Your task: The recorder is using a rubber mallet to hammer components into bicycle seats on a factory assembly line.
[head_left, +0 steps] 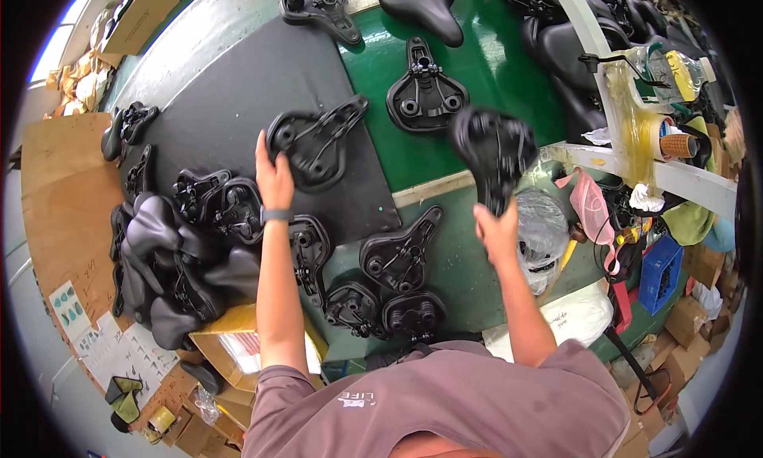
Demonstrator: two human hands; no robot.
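My left hand [275,180] is at the wide end of an upside-down black bicycle saddle [338,146] over the dark mat, its rim between my thumb and straight fingers. To the right, my right hand [498,234] is closed round the narrow nose of another black saddle [493,152], raised with its wide end away from me and blurred by motion. Between them, farther off, a third saddle [427,92] lies underside up on the green surface, its rails showing. Nearer my body several more upturned saddles, one of them a saddle with its nose pointing away [401,251], lie on the table.
A heap of black saddles [163,239] stands at the left, beside an open cardboard box [226,343]. More saddles [560,52] crowd the far right behind a white metal frame [636,168]. A plastic-wrapped bundle [543,231] and a blue crate [660,275] are at the right.
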